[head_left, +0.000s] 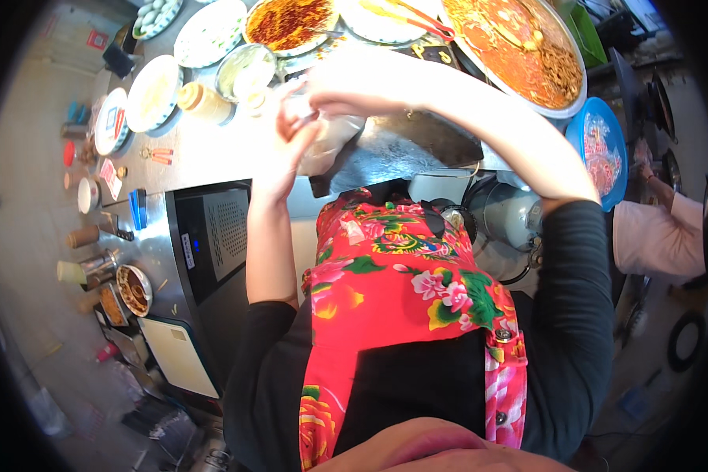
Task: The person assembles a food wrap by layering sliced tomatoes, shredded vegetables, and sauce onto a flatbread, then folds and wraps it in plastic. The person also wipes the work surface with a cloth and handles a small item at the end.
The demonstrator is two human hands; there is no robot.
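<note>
Both hands are pinching the mouth of a thin clear plastic bag, left hand and right hand close together above the steel surface, best holding it taut beside the squeeze bottle.

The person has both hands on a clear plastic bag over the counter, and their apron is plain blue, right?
Not quite. The head view shows the apron is bright red with big flowers, not plain blue. The rest holds: the left hand and right hand both hold the clear plastic bag over the counter.
</note>
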